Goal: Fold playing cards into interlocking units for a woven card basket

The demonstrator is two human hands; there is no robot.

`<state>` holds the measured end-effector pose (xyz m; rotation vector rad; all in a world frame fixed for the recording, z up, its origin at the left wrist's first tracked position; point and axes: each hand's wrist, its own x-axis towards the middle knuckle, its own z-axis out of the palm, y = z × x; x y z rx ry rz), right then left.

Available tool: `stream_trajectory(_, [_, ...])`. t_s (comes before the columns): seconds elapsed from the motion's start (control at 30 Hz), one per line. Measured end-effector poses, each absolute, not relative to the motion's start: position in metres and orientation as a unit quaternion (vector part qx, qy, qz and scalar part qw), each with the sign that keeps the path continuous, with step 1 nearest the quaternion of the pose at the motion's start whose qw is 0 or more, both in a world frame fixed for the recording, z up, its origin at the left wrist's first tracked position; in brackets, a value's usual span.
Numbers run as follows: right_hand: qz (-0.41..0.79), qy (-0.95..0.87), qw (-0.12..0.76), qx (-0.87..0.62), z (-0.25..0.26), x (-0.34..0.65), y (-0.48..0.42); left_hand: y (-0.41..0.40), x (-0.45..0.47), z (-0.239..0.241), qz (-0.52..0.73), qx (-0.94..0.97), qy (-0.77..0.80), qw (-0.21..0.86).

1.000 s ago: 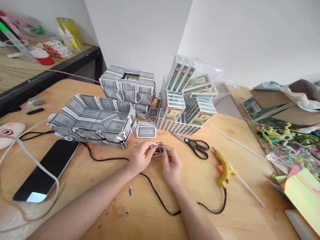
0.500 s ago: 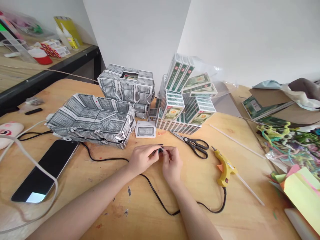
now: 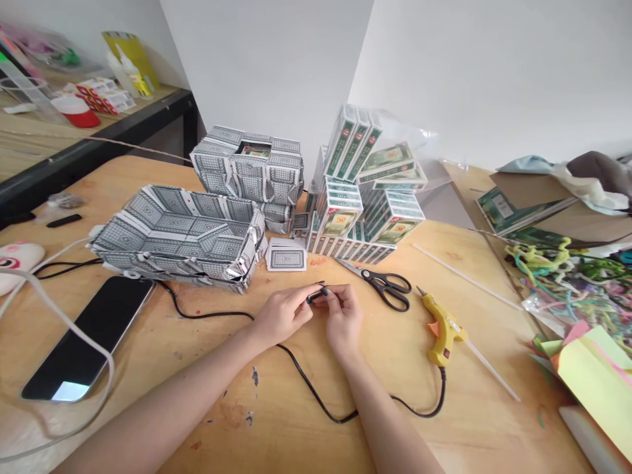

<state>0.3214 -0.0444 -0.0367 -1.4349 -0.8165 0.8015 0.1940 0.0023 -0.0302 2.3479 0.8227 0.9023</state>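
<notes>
My left hand (image 3: 284,316) and my right hand (image 3: 343,322) meet low over the table, fingers pinched around a small dark, narrow piece (image 3: 316,296). Fingertips cover most of that piece, so its exact kind does not show. Just beyond my left hand lies a small stack of playing cards (image 3: 288,258) with patterned backs. An open tray built of folded playing cards (image 3: 178,230) stands to the left, with a card-covered box (image 3: 251,164) behind it. Black-handled scissors (image 3: 385,286) lie beyond my right hand, and a yellow glue gun (image 3: 444,332) rests to its right.
Green-edged card boxes (image 3: 363,204) are piled at the back. A black cord (image 3: 306,388) runs under my forearms. On the left are a phone (image 3: 91,336) and a white cable (image 3: 74,322); on the right, colourful tangled strands (image 3: 582,276) and paper sheets (image 3: 597,375).
My right fingers have shifted slightly to the right, and more of the dark piece shows between my hands. The view has moved a little; the things on the table stay put.
</notes>
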Motion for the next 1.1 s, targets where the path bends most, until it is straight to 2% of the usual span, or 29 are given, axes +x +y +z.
stream_trajectory(0.2, [0.373,-0.345,0.611,-0.607,-0.0339,0.3253,-0.0422,0.0026,0.1928,-0.0278,0.312,0.863,0.295,0.266])
stream_trajectory(0.9, [0.327,-0.415,0.594,-0.607,-0.0354,0.3266,-0.0418,0.0039,0.1935,-0.027,0.315,0.794,0.382,0.353])
stream_trajectory(1.1, [0.219,-0.521,0.482,-0.67,-0.0374,0.3261,-0.0451,0.0053,0.1938,-0.0296,0.339,0.782,0.406,0.329])
